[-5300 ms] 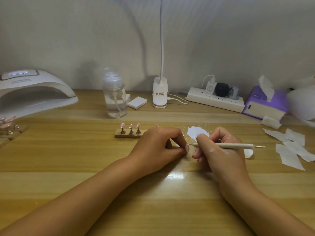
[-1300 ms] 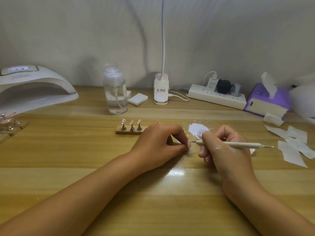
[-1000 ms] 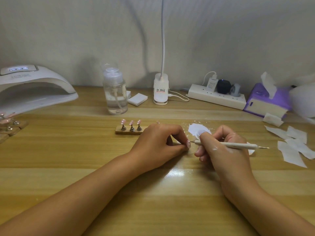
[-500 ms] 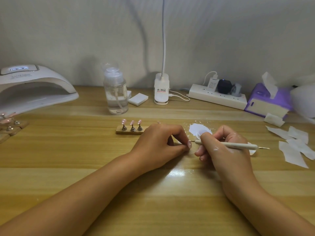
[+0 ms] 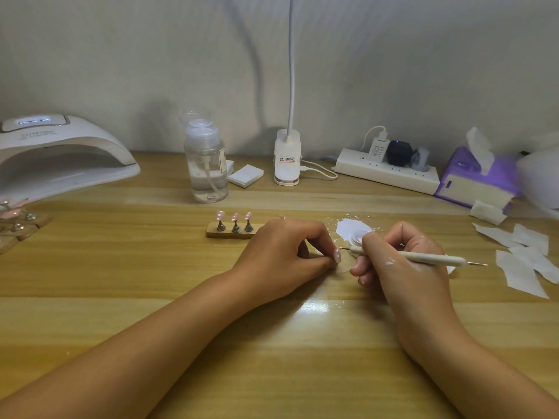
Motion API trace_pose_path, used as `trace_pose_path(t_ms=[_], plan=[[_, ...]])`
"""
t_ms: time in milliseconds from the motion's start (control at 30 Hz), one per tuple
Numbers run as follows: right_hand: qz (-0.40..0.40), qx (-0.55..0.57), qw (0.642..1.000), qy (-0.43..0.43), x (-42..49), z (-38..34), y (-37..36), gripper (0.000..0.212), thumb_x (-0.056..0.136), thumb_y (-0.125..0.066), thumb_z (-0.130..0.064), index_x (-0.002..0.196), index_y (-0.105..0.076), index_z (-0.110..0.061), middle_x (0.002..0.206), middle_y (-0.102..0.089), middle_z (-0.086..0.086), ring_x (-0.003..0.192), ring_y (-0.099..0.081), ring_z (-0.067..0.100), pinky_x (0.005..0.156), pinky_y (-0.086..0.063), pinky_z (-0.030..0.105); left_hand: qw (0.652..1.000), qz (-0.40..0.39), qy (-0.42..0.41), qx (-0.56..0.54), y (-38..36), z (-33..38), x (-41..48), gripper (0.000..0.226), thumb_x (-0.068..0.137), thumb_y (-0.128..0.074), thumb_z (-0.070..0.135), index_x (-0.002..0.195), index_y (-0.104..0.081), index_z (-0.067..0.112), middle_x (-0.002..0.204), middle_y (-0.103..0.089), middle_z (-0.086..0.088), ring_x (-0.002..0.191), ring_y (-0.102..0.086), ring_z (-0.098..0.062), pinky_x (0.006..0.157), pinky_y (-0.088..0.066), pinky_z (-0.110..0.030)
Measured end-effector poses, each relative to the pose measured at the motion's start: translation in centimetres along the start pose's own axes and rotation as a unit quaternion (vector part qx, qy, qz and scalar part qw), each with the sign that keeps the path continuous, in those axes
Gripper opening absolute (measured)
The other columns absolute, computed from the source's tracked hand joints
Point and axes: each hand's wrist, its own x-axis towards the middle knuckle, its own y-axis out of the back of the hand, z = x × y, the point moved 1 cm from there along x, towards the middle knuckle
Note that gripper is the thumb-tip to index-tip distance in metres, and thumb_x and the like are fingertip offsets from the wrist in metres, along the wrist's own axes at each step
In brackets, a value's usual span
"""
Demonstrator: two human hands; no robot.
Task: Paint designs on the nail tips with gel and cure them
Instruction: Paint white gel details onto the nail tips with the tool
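Note:
My left hand [image 5: 287,255] rests on the wooden table and pinches a small pink nail tip [image 5: 336,255] between thumb and forefinger; most of the tip is hidden. My right hand [image 5: 396,267] grips a white dotting pen [image 5: 429,259] like a pencil. The pen's fine front point sits right at the pinched nail tip. A puddle of white gel [image 5: 352,229] lies on the table just behind my right hand. A wooden holder [image 5: 231,234] with three pink nail tips on metal stands sits behind my left hand.
A white curing lamp [image 5: 60,152] stands at the far left, with more nail stands [image 5: 18,220] in front of it. Along the back are a clear pump bottle [image 5: 207,167], a clip lamp base [image 5: 287,160], a power strip [image 5: 384,170] and a purple tissue box [image 5: 475,179]. White wipes [image 5: 526,261] lie at the right.
Almost nothing has changed. Both hands keep their places and the pen point stays at the pinched nail tip with only tiny shifts.

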Motion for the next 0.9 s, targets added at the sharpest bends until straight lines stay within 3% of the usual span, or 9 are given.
trace_pose_path(t_ms=[100,200,300,367,567,733,900], plan=[[0.003,0.013,1.000,-0.004,-0.02,-0.15,-0.08,0.020,0.070,-0.063,-0.023,0.052,-0.053,-0.027,0.052,-0.065,0.008,0.042,-0.053,0.008,0.042,-0.042,0.021,1.000,-0.003,0.005,0.002,0.01,-0.13,0.00,0.026,0.081,-0.078,0.023,0.076,-0.062,0.042,0.064,-0.054,0.043,0.057,-0.056,0.003,0.075,-0.044,-0.023],[0.008,0.028,1.000,-0.003,0.06,-0.14,-0.03,0.029,0.073,-0.061,-0.016,0.049,-0.051,-0.027,0.047,-0.061,0.008,0.039,-0.049,0.009,0.040,-0.040,0.017,1.000,-0.007,0.006,0.007,0.02,-0.18,0.03,0.024,0.081,-0.078,0.023,0.077,-0.064,0.042,0.066,-0.055,0.043,0.058,-0.056,0.004,0.062,-0.039,-0.012],[0.006,0.026,1.000,-0.004,0.11,-0.16,0.01,0.032,0.073,-0.062,-0.014,0.046,-0.050,-0.027,0.045,-0.059,0.008,0.037,-0.046,0.008,0.039,-0.038,0.015,1.000,-0.006,0.021,0.001,-0.09,-0.31,0.03,0.018,0.080,-0.078,0.024,0.077,-0.067,0.038,0.067,-0.058,0.040,0.058,-0.057,0.001,0.064,-0.040,-0.021],[0.007,0.019,1.000,-0.005,0.16,-0.01,0.02,0.039,0.080,-0.063,-0.008,0.048,-0.048,-0.024,0.045,-0.059,0.009,0.037,-0.045,0.009,0.039,-0.038,0.015,1.000,-0.006,0.025,-0.005,-0.15,-0.37,0.03,0.013,0.080,-0.078,0.024,0.078,-0.070,0.033,0.068,-0.059,0.037,0.055,-0.056,0.001,0.059,-0.036,-0.019],[0.007,-0.007,1.000,-0.002,0.10,0.19,-0.09,0.030,0.082,-0.066,-0.013,0.060,-0.045,-0.018,0.049,-0.063,0.011,0.039,-0.049,0.012,0.041,-0.038,0.025,1.000,-0.006,0.028,0.000,-0.05,-0.30,0.02,0.013,0.080,-0.078,0.023,0.077,-0.069,0.033,0.066,-0.058,0.039,0.057,-0.057,-0.001,0.066,-0.039,-0.020],[0.006,-0.017,1.000,0.001,0.14,0.24,-0.13,0.028,0.083,-0.066,-0.012,0.063,-0.046,-0.015,0.049,-0.063,0.009,0.040,-0.050,0.011,0.040,-0.039,0.022,1.000,-0.004,0.025,-0.005,-0.06,-0.32,0.07,0.020,0.079,-0.078,0.022,0.075,-0.066,0.038,0.068,-0.059,0.038,0.055,-0.056,0.000,0.058,-0.034,-0.013],[0.011,-0.013,1.000,-0.002,0.16,0.27,-0.10,0.029,0.082,-0.066,-0.013,0.062,-0.046,-0.016,0.049,-0.063,0.009,0.039,-0.049,0.011,0.038,-0.038,0.022,1.000,-0.006,0.024,0.000,-0.06,-0.17,0.05,0.019,0.080,-0.078,0.023,0.076,-0.066,0.037,0.065,-0.057,0.041,0.057,-0.058,-0.001,0.070,-0.044,-0.022]])
